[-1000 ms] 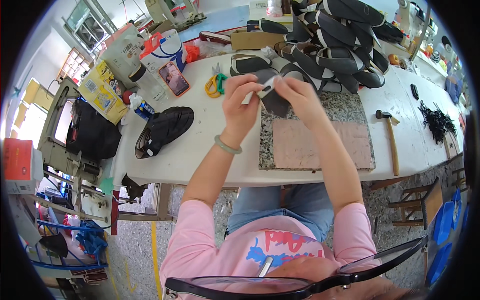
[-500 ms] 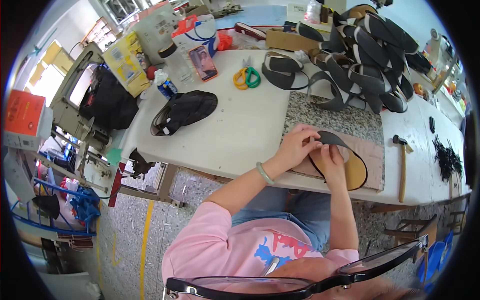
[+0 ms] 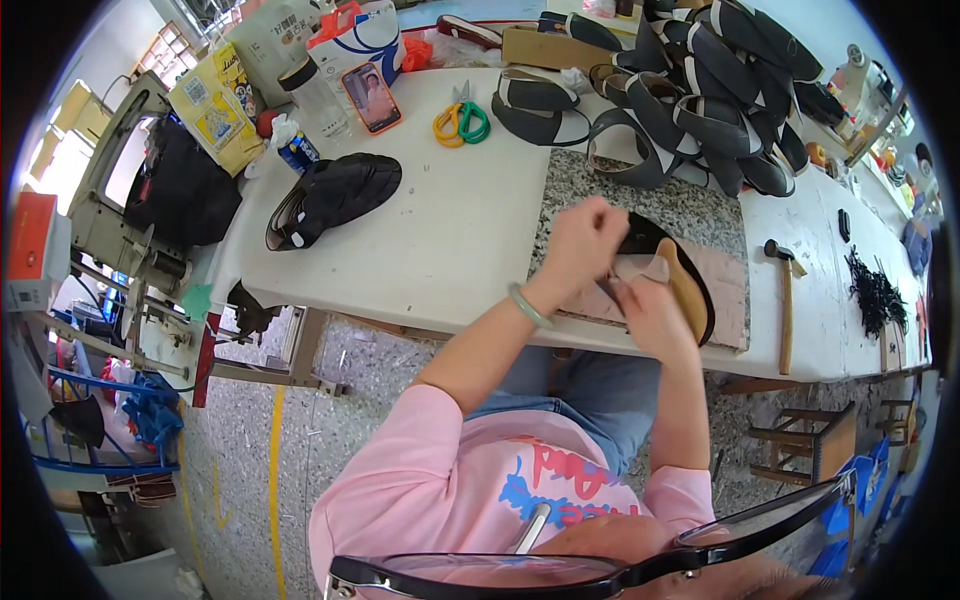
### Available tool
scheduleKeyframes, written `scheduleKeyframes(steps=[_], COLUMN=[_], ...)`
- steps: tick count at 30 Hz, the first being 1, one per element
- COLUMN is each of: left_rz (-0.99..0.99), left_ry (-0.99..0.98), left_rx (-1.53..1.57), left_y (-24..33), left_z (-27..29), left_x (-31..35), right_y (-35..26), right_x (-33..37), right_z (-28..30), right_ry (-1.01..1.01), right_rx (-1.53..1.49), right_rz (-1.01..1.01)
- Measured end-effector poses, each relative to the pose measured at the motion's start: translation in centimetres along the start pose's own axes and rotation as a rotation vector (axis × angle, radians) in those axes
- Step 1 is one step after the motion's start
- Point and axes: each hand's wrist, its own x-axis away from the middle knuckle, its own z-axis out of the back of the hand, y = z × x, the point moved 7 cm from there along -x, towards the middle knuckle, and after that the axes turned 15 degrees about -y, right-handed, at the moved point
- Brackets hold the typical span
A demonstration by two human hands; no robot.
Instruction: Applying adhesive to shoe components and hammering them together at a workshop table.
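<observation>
A sandal [image 3: 683, 285] with a tan insole and a black strap and edge lies tilted on the pink board, between and beside my hands. My right hand [image 3: 655, 315] closes its fingers and thumb on the near side of the sandal, where a pale thin piece [image 3: 642, 268] shows. Over the strap's left end, my left hand [image 3: 585, 240] is raised in a fist-like grip; what it pinches, if anything, is hidden. A green bangle [image 3: 528, 306] circles my left wrist.
Beneath the work is a speckled stone slab [image 3: 690, 205] with a pink board [image 3: 728, 280]. Grey strap uppers [image 3: 690, 100] are heaped behind it. To the right lie a hammer [image 3: 786, 310] and black strips [image 3: 878, 300]; to the left, a black shoe [image 3: 340, 195], scissors [image 3: 461, 120] and phone [image 3: 371, 98].
My left hand has drawn up and away from my right hand, curling into a fist. The sandal has turned, showing its black strap opened out. The whole view has shifted slightly.
</observation>
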Motion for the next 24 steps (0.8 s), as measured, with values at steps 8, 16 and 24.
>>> scheduleKeyframes(steps=[8,16,24], left_rz=[-0.112,0.009,-0.118], left_ry=[-0.337,-0.817,-0.586], left_rx=[0.554,0.529,0.868], left_y=[1.3,1.4,4.1], left_z=[0.7,-1.3,-0.9], left_x=[-0.1,1.5,2.2], right_y=[2.5,-0.5,-1.3], right_x=[0.5,1.6,2.0], right_z=[2.7,7.3,9.3], right_ry=[0.378,0.305,0.063], right_rx=[-1.204,-1.336,-0.804], right_rz=[0.288,0.449,0.22])
